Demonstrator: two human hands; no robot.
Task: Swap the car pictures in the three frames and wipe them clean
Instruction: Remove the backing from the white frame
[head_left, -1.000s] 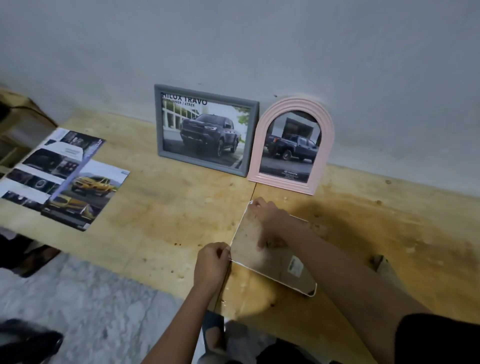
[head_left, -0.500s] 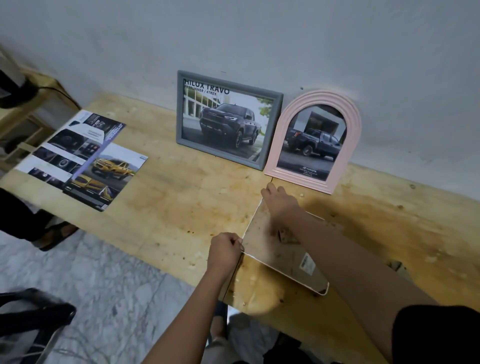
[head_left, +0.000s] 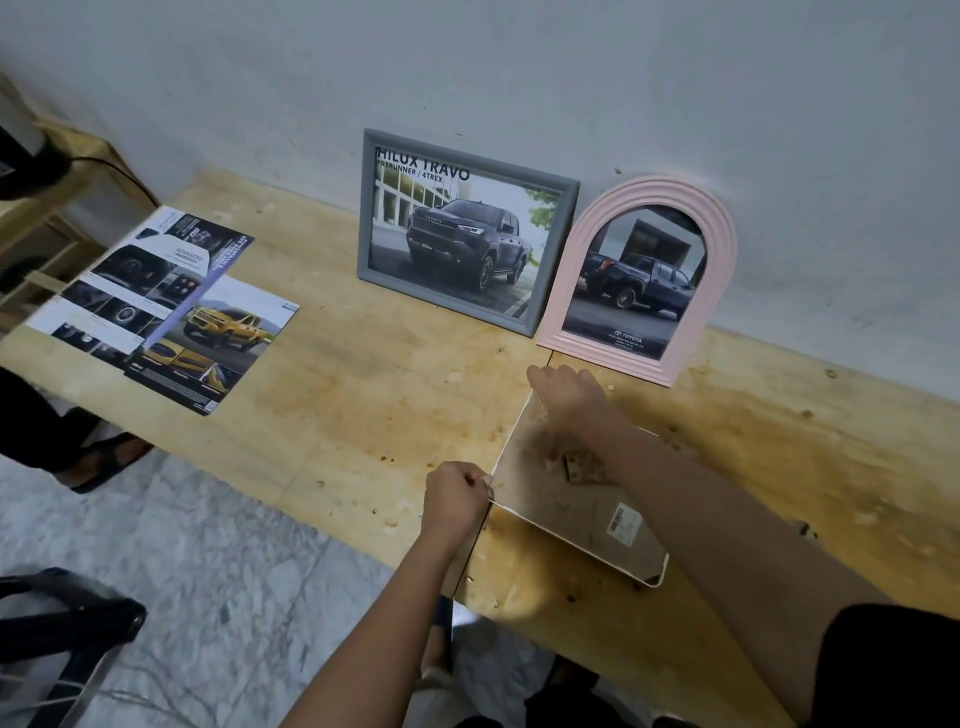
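Observation:
A third frame (head_left: 587, 514) lies face down on the wooden table (head_left: 332, 405), its brown backing board with a barcode sticker facing up. My left hand (head_left: 457, 499) pinches its near left corner. My right hand (head_left: 566, 395) rests flat on its far end, fingers over the far edge. A grey rectangular frame (head_left: 467, 228) with a dark pickup picture leans on the wall. Beside it on the right leans a pink arched frame (head_left: 649, 275) holding another dark pickup picture. Loose car pictures (head_left: 161, 306), one with a yellow car, lie at the table's left.
The table's front edge runs diagonally past my left hand, with marble floor (head_left: 208, 571) below. A wooden shelf (head_left: 47, 208) with a black cable stands at far left. A dark chair part (head_left: 67, 623) is at lower left. Someone's sandalled foot (head_left: 104, 462) shows under the table.
My view has shifted so everything sits further right and lower. My right hand slid from the backing's middle toward the far edge of the face-down frame. My left hand keeps its pinch on the corner.

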